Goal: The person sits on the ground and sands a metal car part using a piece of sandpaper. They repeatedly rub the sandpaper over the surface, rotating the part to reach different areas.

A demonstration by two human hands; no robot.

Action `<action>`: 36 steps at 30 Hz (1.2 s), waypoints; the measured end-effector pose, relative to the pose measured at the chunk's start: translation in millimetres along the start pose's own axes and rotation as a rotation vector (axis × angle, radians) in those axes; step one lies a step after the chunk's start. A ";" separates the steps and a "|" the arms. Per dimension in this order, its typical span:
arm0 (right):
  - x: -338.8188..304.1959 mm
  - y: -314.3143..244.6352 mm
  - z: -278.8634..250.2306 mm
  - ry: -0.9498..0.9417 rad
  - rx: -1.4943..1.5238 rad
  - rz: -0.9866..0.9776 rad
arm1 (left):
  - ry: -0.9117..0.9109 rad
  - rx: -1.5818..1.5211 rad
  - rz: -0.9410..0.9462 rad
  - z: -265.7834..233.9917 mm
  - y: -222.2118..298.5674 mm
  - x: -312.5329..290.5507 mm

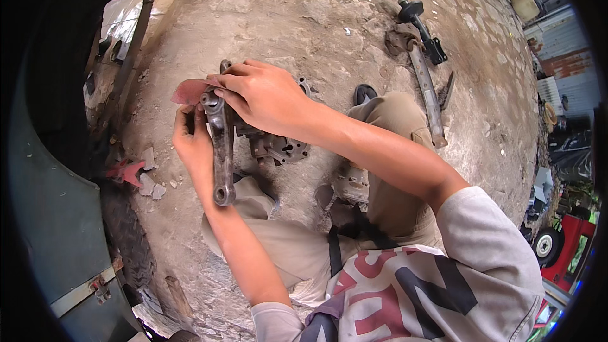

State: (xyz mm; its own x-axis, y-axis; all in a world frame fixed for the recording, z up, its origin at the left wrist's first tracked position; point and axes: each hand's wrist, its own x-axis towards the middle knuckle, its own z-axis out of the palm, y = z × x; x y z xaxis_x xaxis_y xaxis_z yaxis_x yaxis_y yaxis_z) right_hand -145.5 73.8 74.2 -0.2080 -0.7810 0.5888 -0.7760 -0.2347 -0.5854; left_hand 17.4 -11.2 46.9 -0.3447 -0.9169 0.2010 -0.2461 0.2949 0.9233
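Note:
A long, worn metal lever arm (223,142) with a round eye at its near end stands in front of me, nearly lengthwise. At its far part, my right hand (269,95) is closed, pinching a reddish-brown piece of sandpaper (188,92) against the round boss. My left hand (192,142) is curled just below, its fingertips at the sandpaper's lower edge and beside the boss. The lever's near eye lies over my left wrist. Behind the lever, a dark cast metal housing (278,147) with bolt holes sits on the ground, partly hidden by my right hand and forearm.
A black shock absorber (415,16), a long flat metal bar (427,95) and a rag (400,42) lie on the stony floor at right. A grey-green panel (54,215) bounds the left side. Red scraps (126,172) lie near it. My bent legs flank the housing.

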 end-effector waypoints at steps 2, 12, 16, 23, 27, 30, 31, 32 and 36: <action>-3.0 3.6 4.6 -0.032 -0.029 0.050 | -0.008 0.068 0.010 0.2 -6.6 1.4; -0.3 4.4 1.9 0.017 0.030 -0.045 | 0.034 0.032 0.005 -3.2 -3.3 -1.4; 0.7 2.7 1.6 0.041 0.023 -0.043 | 0.020 0.057 -0.037 -4.3 3.6 -1.7; 0.8 -0.3 2.6 0.094 0.049 -0.076 | 0.030 0.059 -0.025 -4.6 -0.7 -0.9; -0.7 3.8 4.8 0.033 0.012 -0.002 | 0.015 -0.019 -0.022 -5.4 -12.6 1.2; -0.8 0.8 2.2 0.055 0.030 -0.052 | 0.056 0.008 -0.032 -1.3 3.6 -3.8; -1.5 2.3 2.9 0.053 0.025 -0.037 | 0.030 0.034 -0.041 -1.6 5.5 -3.7; -1.9 5.1 4.4 0.051 0.020 -0.022 | 0.005 0.059 -0.050 -1.8 6.7 -3.4; -0.4 5.6 4.7 0.048 0.039 -0.033 | 0.028 0.010 -0.006 -2.5 -7.0 -0.1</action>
State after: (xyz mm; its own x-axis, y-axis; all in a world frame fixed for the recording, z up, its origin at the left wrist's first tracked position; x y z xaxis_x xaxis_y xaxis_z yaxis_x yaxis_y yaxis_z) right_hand -147.0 70.1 68.0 -0.2118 -0.7438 0.6339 -0.7594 -0.2830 -0.5858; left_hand 21.5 -13.8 41.3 -0.3174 -0.9259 0.2048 -0.2575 0.2920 0.9211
